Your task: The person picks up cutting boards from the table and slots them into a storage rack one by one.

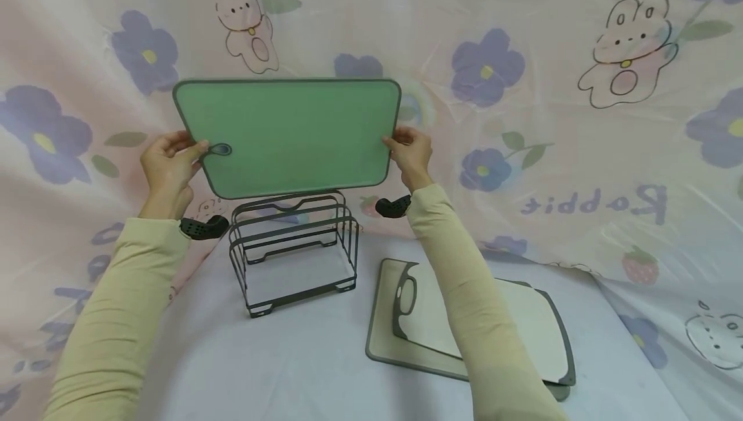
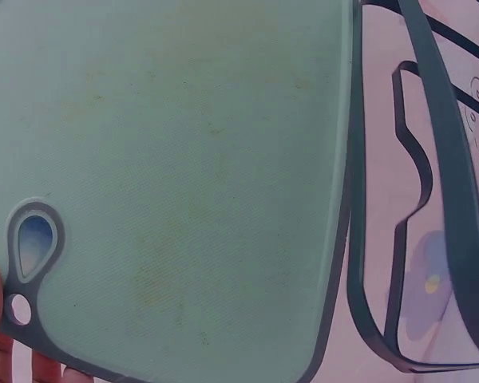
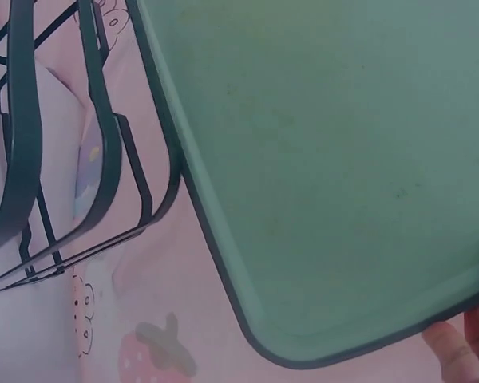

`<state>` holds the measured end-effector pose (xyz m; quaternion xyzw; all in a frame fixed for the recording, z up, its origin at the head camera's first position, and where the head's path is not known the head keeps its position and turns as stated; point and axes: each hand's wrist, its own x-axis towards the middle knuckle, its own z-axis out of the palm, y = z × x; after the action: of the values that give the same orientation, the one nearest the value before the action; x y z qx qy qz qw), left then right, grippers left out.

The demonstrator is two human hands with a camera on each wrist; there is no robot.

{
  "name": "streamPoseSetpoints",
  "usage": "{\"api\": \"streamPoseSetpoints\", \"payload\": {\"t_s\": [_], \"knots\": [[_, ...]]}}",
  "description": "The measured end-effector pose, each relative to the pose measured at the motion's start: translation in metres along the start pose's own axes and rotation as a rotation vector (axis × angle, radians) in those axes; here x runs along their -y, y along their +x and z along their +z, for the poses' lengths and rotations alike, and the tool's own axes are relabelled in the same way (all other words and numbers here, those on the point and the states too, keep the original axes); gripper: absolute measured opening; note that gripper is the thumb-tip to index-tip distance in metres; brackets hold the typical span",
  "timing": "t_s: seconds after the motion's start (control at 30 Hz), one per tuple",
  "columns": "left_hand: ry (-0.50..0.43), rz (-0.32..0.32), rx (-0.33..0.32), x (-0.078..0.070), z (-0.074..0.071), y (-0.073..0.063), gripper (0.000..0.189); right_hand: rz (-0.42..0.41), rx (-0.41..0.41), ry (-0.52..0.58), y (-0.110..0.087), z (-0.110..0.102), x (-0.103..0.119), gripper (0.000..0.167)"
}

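Note:
A green cutting board with a dark grey rim is held up lengthwise between both hands. My left hand grips its left end, thumb beside the teardrop-shaped hole. The right hand pinches the opposite end, thumb on the near face and fingers behind. Just below the board's lower edge stands a black metal rack with several upright loops. In both wrist views the board's edge appears close to the rack's rear loop; whether they touch I cannot tell.
On the white table, right of the rack, a white cutting board with grey ends lies on a larger beige board. My right forearm partly covers them. A curtain printed with rabbits and flowers hangs behind.

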<state>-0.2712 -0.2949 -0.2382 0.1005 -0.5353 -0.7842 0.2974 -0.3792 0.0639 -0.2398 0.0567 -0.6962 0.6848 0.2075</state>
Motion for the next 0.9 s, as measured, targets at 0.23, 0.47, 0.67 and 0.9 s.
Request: {"api": "streamPoseSetpoints", "payload": {"t_s": [0.23,0.47,0.67,0.9], "knots": [[0.007,-0.007,-0.020,0.007,-0.009,0.001,0.024,0.009,0.039,-0.013,-0.005,0.006,-0.011,0.017],[0.028,-0.017,-0.030,0.016,-0.018,0.001,0.025,0.039,0.063,-0.009,-0.008,0.010,-0.021,0.022],[0.031,-0.021,-0.043,0.023,-0.023,0.000,0.025,0.060,0.078,-0.007,-0.010,0.012,-0.031,0.021],[-0.033,-0.033,-0.065,0.032,-0.030,-0.001,0.024,0.065,0.120,-0.002,-0.015,0.013,-0.042,0.024]]}}
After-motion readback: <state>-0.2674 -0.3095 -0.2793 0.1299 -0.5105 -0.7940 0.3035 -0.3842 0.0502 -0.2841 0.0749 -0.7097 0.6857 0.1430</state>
